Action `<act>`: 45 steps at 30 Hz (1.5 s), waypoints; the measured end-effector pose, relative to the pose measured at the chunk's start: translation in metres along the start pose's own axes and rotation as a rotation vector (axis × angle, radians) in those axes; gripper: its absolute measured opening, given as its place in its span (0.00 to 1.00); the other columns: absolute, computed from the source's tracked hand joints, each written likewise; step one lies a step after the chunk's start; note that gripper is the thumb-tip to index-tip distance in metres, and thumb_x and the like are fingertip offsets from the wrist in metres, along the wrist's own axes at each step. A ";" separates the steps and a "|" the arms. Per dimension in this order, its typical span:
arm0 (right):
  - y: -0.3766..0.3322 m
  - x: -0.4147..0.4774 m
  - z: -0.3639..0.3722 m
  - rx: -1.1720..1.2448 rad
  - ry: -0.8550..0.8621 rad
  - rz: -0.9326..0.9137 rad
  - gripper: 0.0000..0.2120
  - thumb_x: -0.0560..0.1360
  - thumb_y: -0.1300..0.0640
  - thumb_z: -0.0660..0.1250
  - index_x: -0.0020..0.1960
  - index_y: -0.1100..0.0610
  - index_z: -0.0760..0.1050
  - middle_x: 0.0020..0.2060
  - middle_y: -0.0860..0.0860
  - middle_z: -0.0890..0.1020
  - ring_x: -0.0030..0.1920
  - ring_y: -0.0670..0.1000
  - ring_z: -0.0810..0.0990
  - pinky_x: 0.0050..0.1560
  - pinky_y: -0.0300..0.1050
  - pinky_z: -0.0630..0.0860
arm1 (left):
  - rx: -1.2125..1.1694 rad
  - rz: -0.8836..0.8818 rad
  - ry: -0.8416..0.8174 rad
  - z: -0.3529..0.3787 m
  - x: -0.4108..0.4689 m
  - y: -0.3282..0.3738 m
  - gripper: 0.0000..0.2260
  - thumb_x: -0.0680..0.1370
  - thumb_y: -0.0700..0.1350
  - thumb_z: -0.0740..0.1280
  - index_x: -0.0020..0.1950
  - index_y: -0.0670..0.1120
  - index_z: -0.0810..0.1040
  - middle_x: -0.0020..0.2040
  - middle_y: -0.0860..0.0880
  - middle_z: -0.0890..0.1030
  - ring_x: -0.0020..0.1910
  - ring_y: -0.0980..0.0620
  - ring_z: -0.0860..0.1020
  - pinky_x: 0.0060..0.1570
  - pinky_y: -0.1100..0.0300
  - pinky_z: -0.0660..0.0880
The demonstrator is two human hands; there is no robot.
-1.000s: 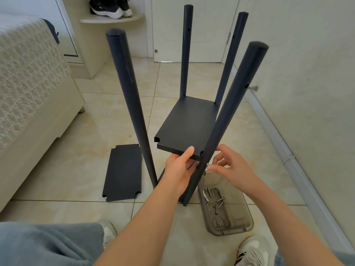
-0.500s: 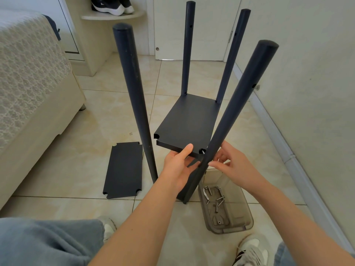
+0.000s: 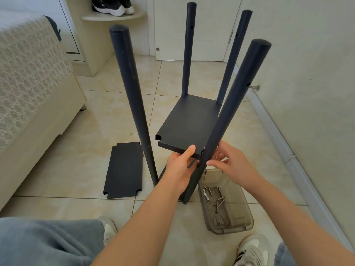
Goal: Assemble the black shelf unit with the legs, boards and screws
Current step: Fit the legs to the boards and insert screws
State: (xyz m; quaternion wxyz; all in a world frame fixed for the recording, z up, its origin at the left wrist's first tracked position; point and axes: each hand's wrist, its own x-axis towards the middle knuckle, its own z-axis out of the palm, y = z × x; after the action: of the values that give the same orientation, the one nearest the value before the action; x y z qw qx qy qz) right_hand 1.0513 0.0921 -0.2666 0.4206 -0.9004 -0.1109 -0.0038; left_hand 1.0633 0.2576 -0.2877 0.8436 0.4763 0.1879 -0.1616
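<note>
Bright, even daylight, soft shadows, sharp focus, wide-angle edge bending.

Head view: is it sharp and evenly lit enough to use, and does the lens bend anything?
Head view: soft even light, faint shadows on the floor, no glare. Head view: the left hand gripping the board, the right hand at the near right leg and the screws are sharp, unblurred. Head view: wide-angle distortion splays the near left leg outward and bows the skirting.
</note>
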 end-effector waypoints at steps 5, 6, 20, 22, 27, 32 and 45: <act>0.004 0.002 0.001 0.042 0.019 0.008 0.14 0.75 0.56 0.71 0.57 0.43 0.75 0.42 0.40 0.78 0.42 0.44 0.77 0.43 0.37 0.76 | 0.029 0.002 -0.007 -0.001 -0.001 -0.001 0.13 0.81 0.44 0.68 0.64 0.43 0.76 0.58 0.43 0.82 0.57 0.46 0.82 0.52 0.57 0.80; 0.005 0.002 0.002 0.050 0.034 0.007 0.13 0.75 0.56 0.72 0.55 0.41 0.75 0.42 0.41 0.77 0.43 0.44 0.76 0.43 0.36 0.75 | 0.034 0.001 -0.010 -0.002 -0.001 -0.001 0.13 0.81 0.44 0.68 0.65 0.43 0.76 0.59 0.42 0.82 0.58 0.45 0.81 0.56 0.54 0.79; 0.004 0.042 -0.022 0.192 -0.355 0.195 0.34 0.69 0.55 0.79 0.59 0.24 0.66 0.57 0.34 0.76 0.53 0.42 0.81 0.41 0.32 0.78 | 0.085 -0.036 -0.042 -0.006 0.001 0.004 0.16 0.81 0.44 0.67 0.68 0.42 0.74 0.63 0.41 0.81 0.60 0.44 0.81 0.54 0.57 0.78; 0.002 0.047 -0.023 0.146 -0.366 0.181 0.33 0.69 0.56 0.79 0.58 0.25 0.68 0.55 0.36 0.78 0.52 0.42 0.82 0.41 0.31 0.78 | 0.087 -0.029 -0.048 -0.007 0.001 0.005 0.16 0.82 0.43 0.66 0.69 0.42 0.74 0.63 0.41 0.80 0.60 0.44 0.81 0.53 0.57 0.78; 0.002 0.043 -0.023 0.121 -0.356 0.188 0.24 0.70 0.54 0.77 0.48 0.24 0.73 0.44 0.28 0.78 0.48 0.32 0.78 0.36 0.24 0.73 | 0.116 -0.026 -0.070 -0.006 0.002 0.004 0.16 0.82 0.43 0.66 0.69 0.42 0.74 0.63 0.41 0.81 0.61 0.44 0.80 0.64 0.51 0.76; 0.007 0.033 -0.019 0.141 -0.272 0.161 0.24 0.71 0.56 0.77 0.54 0.29 0.73 0.43 0.31 0.81 0.47 0.36 0.80 0.40 0.24 0.74 | 0.145 -0.066 -0.103 -0.010 0.006 0.011 0.15 0.82 0.43 0.65 0.69 0.42 0.74 0.61 0.41 0.82 0.61 0.44 0.81 0.68 0.47 0.73; 0.010 0.028 0.003 0.260 -0.104 0.228 0.40 0.68 0.57 0.79 0.71 0.37 0.61 0.63 0.48 0.75 0.54 0.47 0.80 0.45 0.33 0.80 | 0.198 -0.112 -0.181 -0.017 0.018 0.029 0.13 0.82 0.41 0.66 0.67 0.42 0.76 0.59 0.44 0.85 0.56 0.48 0.84 0.65 0.47 0.76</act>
State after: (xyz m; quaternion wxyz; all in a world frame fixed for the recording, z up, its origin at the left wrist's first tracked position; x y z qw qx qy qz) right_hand 1.0805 0.0931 -0.2735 0.5250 -0.8441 -0.0290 0.1048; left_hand 1.0898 0.2850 -0.2826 0.7957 0.5295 0.1207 -0.2683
